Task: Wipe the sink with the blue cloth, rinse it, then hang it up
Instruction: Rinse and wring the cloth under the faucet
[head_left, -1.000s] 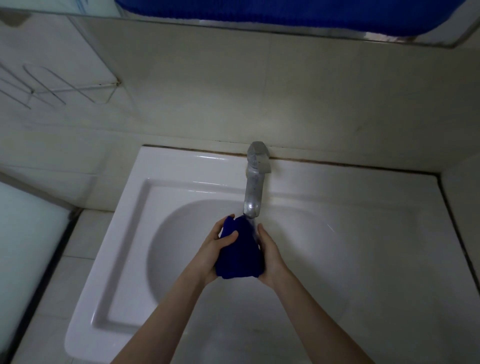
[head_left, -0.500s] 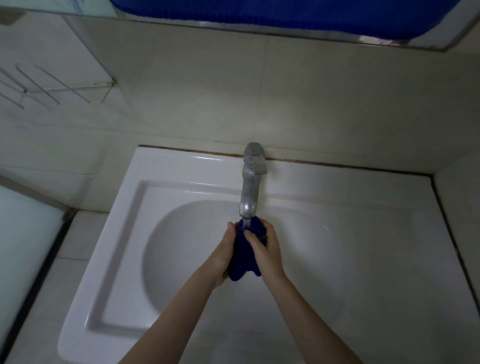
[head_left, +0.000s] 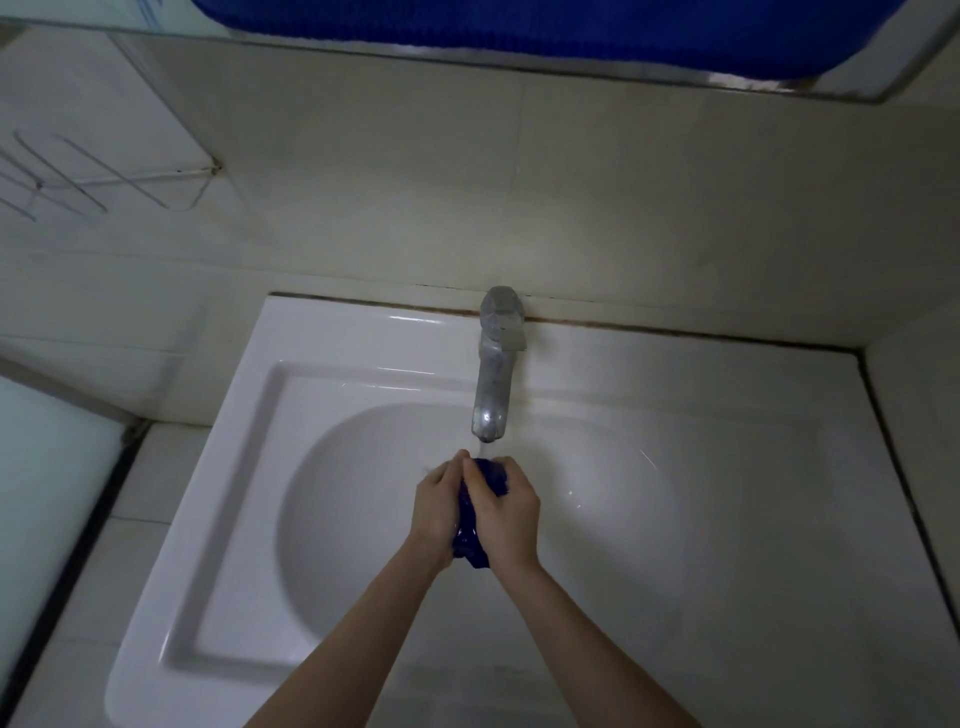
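View from above a white sink (head_left: 332, 332) set against a tiled wall. A metal tap (head_left: 491, 384) stands at the middle of the sink's back edge, and a thin stream of water (head_left: 485, 448) falls from its spout into the basin.

Directly under the spout, over the back half of the basin, two bare hands are pressed together. The left hand (head_left: 436, 512) and the right hand (head_left: 511, 514) are both clenched around the blue cloth (head_left: 467, 540), fingers curled over its top. Only a dark strip of cloth shows between the palms, with a small tail hanging below the wrists. The water lands on the cloth's top, where the fingertips meet.

A second ago the cloth sat as a broad bundle between looser palms. The hands have since closed in, and it is now crushed narrow and mostly hidden. This looks like the rinsing step, with the cloth being squeezed under the running water. Wiping appears to be finished, and hanging up is not yet done.

A wire rack (head_left: 104, 179) is fixed to the wall beyond the sink's back left corner. Blue fabric (head_left: 519, 26) fills the top edge of the view.
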